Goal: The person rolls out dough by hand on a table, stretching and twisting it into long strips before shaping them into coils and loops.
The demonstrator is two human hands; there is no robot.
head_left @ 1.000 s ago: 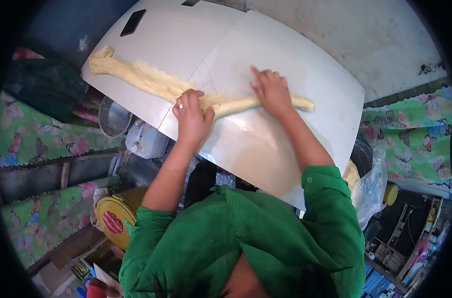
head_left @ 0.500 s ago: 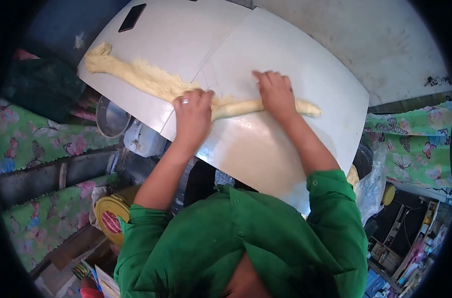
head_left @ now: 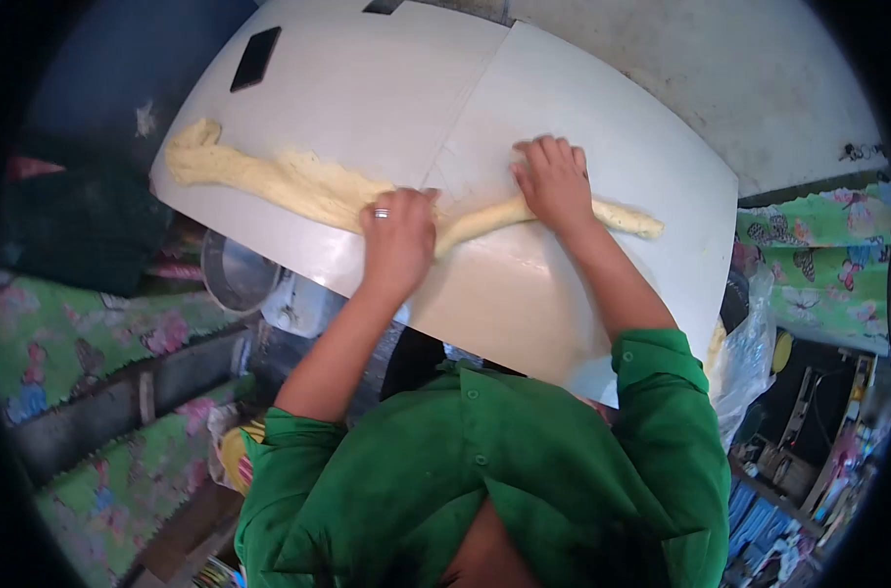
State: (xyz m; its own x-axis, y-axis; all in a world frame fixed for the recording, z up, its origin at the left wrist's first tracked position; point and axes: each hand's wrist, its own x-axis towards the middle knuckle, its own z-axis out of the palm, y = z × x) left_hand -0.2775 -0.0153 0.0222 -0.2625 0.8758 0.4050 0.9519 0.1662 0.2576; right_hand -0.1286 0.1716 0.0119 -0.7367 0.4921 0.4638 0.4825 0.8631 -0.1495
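A long strip of pale yellow dough [head_left: 279, 184] lies across the white table [head_left: 504, 309]. Its left part is wide and flattened, with a folded lump at the far left end; its right part is a thin rope. My left hand [head_left: 401, 235], with a ring on one finger, is closed over the dough where the wide part meets the rope. Over the rope near its right end rests my right hand [head_left: 555, 181], palm down with its fingers spread forward. The dough beneath both hands is hidden.
A dark phone [head_left: 256, 59] lies on the table's far left, with another dark object [head_left: 383, 6] at the far edge. Below the left edge are a metal pot [head_left: 240, 272] and a white container [head_left: 298, 306]. A clear plastic bag [head_left: 747, 358] hangs at the right.
Both hands appear slightly further right in view. The rope's right end has shifted right and a little down. The view itself has also moved somewhat.
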